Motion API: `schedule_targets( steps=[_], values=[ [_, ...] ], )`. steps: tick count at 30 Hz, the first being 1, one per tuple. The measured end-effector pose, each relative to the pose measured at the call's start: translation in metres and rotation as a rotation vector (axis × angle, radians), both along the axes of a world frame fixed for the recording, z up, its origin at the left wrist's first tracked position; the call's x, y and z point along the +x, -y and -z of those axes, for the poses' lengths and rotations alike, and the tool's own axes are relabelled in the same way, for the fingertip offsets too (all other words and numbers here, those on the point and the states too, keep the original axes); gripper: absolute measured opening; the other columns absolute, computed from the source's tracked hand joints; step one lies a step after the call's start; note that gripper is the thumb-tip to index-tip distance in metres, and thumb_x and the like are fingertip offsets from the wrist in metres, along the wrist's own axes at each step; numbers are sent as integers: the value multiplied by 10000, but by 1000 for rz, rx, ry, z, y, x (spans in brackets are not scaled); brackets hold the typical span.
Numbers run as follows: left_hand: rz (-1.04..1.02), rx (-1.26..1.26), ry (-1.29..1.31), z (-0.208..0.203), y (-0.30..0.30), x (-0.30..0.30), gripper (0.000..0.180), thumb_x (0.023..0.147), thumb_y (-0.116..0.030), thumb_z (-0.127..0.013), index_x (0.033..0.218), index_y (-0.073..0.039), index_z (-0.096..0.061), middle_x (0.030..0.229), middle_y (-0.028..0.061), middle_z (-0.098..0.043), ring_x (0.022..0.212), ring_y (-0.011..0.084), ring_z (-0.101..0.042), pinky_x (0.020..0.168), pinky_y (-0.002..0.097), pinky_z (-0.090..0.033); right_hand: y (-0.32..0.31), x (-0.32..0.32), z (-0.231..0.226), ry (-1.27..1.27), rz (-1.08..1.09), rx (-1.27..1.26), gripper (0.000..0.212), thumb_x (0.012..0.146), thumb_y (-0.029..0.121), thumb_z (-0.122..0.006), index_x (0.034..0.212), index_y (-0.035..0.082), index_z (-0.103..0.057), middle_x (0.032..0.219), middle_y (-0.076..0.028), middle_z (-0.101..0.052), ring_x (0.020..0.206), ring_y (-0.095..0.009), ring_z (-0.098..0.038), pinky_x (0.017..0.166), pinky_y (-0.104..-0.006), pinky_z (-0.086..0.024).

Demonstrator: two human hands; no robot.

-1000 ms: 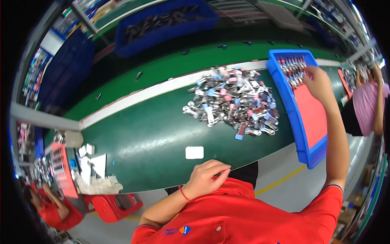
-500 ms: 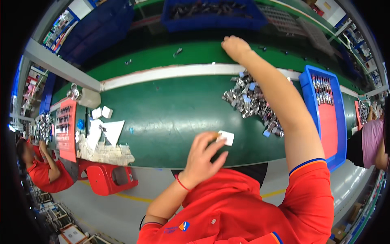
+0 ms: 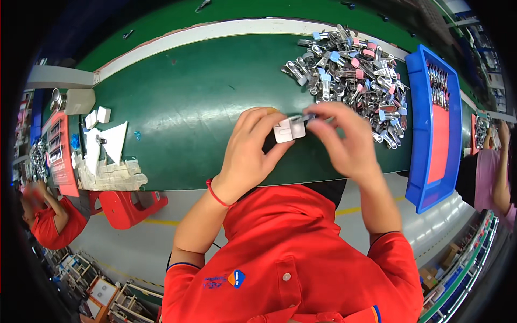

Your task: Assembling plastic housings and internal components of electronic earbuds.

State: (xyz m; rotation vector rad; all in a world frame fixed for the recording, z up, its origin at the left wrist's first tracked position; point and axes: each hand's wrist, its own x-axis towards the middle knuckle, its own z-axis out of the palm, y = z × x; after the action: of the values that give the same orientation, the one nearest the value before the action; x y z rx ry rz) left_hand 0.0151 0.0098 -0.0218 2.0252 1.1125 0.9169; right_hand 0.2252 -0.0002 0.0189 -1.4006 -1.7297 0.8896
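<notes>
My left hand (image 3: 246, 144) grips a small white block (image 3: 284, 132) with a slot or groove in its face, above the near part of the green table. From the other side my right hand (image 3: 346, 141) pinches a small dark metallic piece (image 3: 308, 117) at the block's upper edge. Fingers and blur hide most of that piece, and I cannot tell whether it sits in the block. Just beyond my right hand lies a large heap of small silver metal clips (image 3: 355, 81), some with blue or pink ends.
To the right, a blue tray (image 3: 412, 183) holds a pink sheet (image 3: 440, 142) and rows of clips (image 3: 438, 86). At the left are white blocks (image 3: 104, 114), a metal cup (image 3: 81, 101) and a pink rack (image 3: 65, 167). A red stool (image 3: 121, 212) and a co-worker (image 3: 54, 220) are beyond.
My right hand has come back from the far green belt to the white block, now with a small piece in its fingers. The view has tilted down toward the table.
</notes>
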Motion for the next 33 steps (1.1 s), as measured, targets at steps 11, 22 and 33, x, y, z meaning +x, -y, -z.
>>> schedule_targets(
  steps=[11, 22, 33],
  values=[
    [17, 3, 192, -12, 12, 14, 439, 721, -34, -809, 1126, -31, -639, 1080, 132, -655, 964, 284, -655, 811, 351, -531, 34, 3, 16, -183, -28, 51, 345, 825, -25, -714, 1160, 0, -635, 1212, -141, -578, 946, -191, -620, 728, -284, -514],
    [103, 134, 280, -5, 14, 13, 436, 681, -48, -837, 1086, -40, -675, 1052, 120, -681, 915, 277, -665, 789, 355, -538, 45, -3, 29, -789, -30, -180, 440, 864, -34, -692, 1275, -27, -537, 1183, -123, -577, 1040, -157, -603, 802, -269, -521],
    [131, -59, 277, -10, 13, 10, 439, 694, -120, -846, 1092, -58, -670, 1052, 107, -689, 986, 306, -653, 914, 423, -495, 37, 7, 24, -208, -112, 181, 307, 837, -61, -665, 1140, -13, -644, 1245, -177, -583, 1039, -256, -645, 874, -337, -532]
  ],
)
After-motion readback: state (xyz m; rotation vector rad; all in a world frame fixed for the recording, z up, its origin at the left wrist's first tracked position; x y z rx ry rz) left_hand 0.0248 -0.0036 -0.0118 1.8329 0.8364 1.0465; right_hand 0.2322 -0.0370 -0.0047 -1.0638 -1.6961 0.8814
